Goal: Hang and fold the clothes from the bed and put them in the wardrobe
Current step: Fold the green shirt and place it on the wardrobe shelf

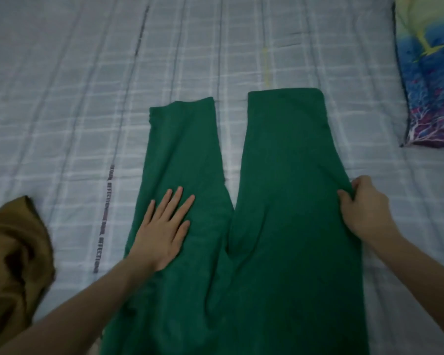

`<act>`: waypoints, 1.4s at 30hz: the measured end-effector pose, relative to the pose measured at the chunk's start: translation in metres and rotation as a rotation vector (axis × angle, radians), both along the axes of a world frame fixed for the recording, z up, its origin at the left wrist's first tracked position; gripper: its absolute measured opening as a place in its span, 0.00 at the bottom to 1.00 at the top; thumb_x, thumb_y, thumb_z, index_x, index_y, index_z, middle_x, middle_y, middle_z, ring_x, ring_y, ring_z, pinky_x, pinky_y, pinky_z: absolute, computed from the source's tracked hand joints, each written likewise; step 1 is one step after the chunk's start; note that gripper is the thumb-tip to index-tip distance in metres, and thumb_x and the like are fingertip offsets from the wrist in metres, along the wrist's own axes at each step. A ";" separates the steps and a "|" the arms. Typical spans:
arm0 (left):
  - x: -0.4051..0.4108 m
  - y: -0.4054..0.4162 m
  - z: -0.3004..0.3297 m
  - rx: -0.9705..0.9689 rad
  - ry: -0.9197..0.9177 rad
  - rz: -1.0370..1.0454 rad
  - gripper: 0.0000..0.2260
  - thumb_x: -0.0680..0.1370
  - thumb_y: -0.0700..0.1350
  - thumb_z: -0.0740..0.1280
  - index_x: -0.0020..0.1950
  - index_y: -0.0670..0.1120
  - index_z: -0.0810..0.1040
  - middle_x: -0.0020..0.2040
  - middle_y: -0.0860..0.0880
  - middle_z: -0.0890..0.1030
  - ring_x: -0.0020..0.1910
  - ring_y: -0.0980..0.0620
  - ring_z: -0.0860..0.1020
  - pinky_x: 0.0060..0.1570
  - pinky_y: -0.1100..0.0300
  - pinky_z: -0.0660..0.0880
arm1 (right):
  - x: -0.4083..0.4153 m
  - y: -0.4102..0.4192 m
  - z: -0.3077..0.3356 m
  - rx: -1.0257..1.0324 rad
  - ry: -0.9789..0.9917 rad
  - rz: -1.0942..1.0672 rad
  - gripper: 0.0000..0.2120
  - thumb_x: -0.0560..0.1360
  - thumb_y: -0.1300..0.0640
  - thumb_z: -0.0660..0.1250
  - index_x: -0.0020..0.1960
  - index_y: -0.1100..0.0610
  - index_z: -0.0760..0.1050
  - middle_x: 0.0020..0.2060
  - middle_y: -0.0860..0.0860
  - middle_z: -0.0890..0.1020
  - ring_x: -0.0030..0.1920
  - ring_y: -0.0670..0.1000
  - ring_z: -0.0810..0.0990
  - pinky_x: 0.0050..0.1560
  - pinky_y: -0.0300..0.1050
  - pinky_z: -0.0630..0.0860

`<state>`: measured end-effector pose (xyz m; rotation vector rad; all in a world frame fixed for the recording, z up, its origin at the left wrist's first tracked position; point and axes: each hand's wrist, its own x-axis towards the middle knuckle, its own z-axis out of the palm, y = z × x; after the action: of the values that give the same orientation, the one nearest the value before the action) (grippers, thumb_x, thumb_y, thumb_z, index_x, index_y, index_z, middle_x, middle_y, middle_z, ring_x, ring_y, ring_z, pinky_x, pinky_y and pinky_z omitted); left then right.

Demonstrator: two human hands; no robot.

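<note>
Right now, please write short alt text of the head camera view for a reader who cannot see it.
Green trousers lie flat on a checked bedsheet, legs pointing away; the left hand presses flat on one leg while the right hand pinches the other leg's outer edge. A crumpled brown garment lies at left, a colourful pillow at upper right.

One pair of dark green fabric trousers (pixel 254 201) with two legs. One crumpled mustard-brown cloth garment (pixel 13 254). One pillow in a blue, yellow and purple printed cover (pixel 428 80). One grey checked bedsheet (pixel 75 85). Two bare hands: left hand (pixel 164 231), right hand (pixel 364 208).
</note>
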<state>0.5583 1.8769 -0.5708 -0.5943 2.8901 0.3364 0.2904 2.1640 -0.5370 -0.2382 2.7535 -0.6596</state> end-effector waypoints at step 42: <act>0.266 0.170 0.083 0.354 -0.610 -0.391 0.26 0.77 0.67 0.51 0.72 0.59 0.65 0.61 0.48 0.73 0.60 0.44 0.73 0.57 0.50 0.72 | 0.336 0.183 0.072 0.772 -0.307 0.914 0.43 0.70 0.32 0.55 0.78 0.50 0.47 0.75 0.52 0.57 0.69 0.53 0.65 0.65 0.47 0.67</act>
<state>0.8239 2.0471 -0.4881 -0.0437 2.2156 0.4894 0.6265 2.3471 -0.4654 -0.9947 2.0532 0.5392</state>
